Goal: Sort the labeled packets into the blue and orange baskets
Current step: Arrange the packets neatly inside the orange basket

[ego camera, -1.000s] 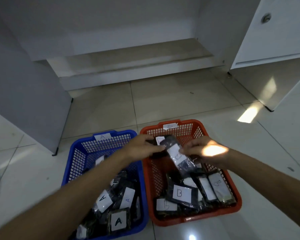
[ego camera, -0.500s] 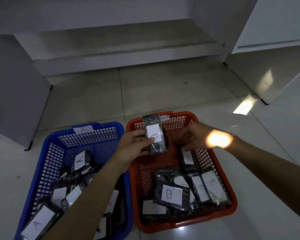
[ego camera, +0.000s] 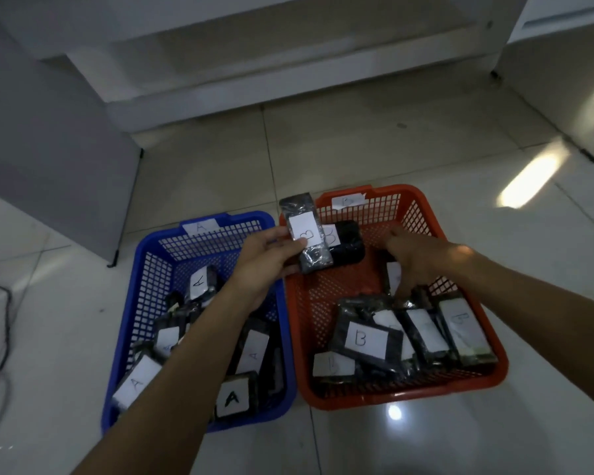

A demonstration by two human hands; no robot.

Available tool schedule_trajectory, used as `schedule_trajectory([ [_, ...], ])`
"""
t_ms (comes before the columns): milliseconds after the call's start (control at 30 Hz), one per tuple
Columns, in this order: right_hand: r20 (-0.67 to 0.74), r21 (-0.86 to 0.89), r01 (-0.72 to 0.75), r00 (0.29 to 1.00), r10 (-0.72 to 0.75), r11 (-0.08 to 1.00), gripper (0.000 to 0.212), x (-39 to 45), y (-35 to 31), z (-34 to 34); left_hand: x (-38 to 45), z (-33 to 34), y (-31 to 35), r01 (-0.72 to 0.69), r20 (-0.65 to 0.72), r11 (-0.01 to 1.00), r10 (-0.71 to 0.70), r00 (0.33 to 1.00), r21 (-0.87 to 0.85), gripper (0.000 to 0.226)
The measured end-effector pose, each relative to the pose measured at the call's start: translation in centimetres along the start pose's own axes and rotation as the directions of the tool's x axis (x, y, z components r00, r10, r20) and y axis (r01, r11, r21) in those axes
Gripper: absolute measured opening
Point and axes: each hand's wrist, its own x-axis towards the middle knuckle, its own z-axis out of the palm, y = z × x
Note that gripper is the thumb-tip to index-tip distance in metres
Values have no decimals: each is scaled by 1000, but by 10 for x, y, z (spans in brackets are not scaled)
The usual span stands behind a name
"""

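My left hand (ego camera: 268, 258) grips two dark packets with white labels above the gap between the baskets: the front B packet (ego camera: 305, 234) and a second packet (ego camera: 345, 245) behind it. My right hand (ego camera: 415, 258) reaches down into the orange basket (ego camera: 422, 207), fingertips touching a packet (ego camera: 393, 277) lying there; whether it grips it I cannot tell. Several B packets (ego camera: 366, 339) lie at the orange basket's near end. The blue basket (ego camera: 144, 269) on the left holds several A packets (ego camera: 199, 282).
Both baskets stand side by side on a glossy tiled floor (ego camera: 357, 149). A grey panel (ego camera: 48, 159) stands at the left, white cabinet parts (ego camera: 254, 80) behind. A dark cable (ego camera: 0, 337) lies at the far left.
My left hand kept the B packet raised and a second packet now shows behind it. My right hand dropped from the basket's far rim down to the packets inside.
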Motion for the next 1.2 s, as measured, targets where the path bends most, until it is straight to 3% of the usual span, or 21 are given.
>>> schedule_trajectory([
  [100, -101, 279, 30, 995, -2, 960, 92, 2, 4, 5, -6, -3, 0, -2, -23, 1000, 2, 1000, -10, 24],
  [200, -153, 560, 0, 983, 103, 828, 76, -5, 5, 4, -9, -12, 0, -10, -68, 999, 8, 998, -35, 37],
  [300, -187, 732, 22, 967, 170, 681, 52, -11, 6, -3, -10, -21, 0, -19, -102, 999, 15, 995, -34, 35],
  [367, -185, 780, 63, 974, 133, 623, 36, -11, 3, -10, -11, -25, 1, -24, -102, 999, 20, 995, -33, 31],
  [533, -155, 725, 172, 984, -85, 666, 31, 0, -22, -9, -15, -31, 2, -33, -110, 999, 29, 993, -34, 29],
  [767, 26, 683, 118, 982, -186, 720, 60, 17, -41, 5, -17, -39, 4, -42, -101, 999, 39, 994, -31, 31],
  [867, -13, 746, 106, 989, -144, 658, 48, 16, -36, 9, -17, -43, 5, -40, -96, 999, 38, 995, -25, 23],
  [1033, -163, 681, 125, 986, -17, 721, 30, 19, -37, 19, -15, -43, 5, -47, -47, 999, 48, 998, 17, 24],
  [1200, -318, 578, -24, 914, 252, 816, 48, 24, -41, 34, -14, -39, 4, -36, -27, 998, 38, 999, 42, 25],
])
